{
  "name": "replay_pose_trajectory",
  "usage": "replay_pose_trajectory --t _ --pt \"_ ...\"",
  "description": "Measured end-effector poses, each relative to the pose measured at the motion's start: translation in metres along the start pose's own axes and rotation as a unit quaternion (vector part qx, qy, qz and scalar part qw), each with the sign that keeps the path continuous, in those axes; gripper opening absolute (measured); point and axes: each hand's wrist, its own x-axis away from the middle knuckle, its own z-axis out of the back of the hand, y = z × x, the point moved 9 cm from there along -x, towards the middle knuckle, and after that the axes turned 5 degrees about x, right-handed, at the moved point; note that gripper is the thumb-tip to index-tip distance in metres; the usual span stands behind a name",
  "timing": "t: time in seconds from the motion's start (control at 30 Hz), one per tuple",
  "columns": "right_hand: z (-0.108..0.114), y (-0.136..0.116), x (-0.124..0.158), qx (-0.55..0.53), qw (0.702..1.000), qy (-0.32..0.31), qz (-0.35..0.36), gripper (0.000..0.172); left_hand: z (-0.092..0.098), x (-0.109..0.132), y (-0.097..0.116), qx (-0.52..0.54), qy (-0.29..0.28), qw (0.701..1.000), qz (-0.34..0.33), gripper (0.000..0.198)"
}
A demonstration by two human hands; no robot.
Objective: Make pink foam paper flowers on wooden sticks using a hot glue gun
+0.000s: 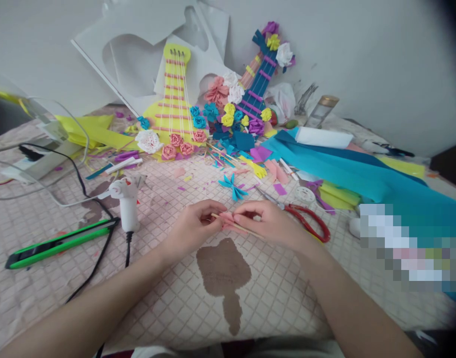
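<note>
Hands over table [287,298] centre | left hand [192,226] pinches stick [246,230] | right hand [272,223] pinches pink strip [226,219] against it | glue gun [128,204] left, scissors [310,221] just right | winding, likely: keep strip taut, edges level, and roll slowly

The left grip [192,226] and the right grip [272,223] meet low over the bench [168,303]. The left pinches one end of a thin wooden stick [217,217], and the right closes on the stick and on a pink foam scrap [227,221] against it. Red-handled scissors [310,222] lie just right of the right grip. A white glue gun [127,205] stands left of the left grip, with a green knife [60,243] farther left. A blue foam bow [232,186] lies just beyond both grips.
</note>
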Motion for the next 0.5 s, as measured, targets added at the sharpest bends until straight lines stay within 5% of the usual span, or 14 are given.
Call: replay_pose_trajectory --t 0.5 --pt "-0.0011 0.001 0.0019 -0.02 0.999 -0.007 -0.037 0.02 -0.0001 0.0005 0.0002 -0.022 -0.015 0.999 -0.023 0.024"
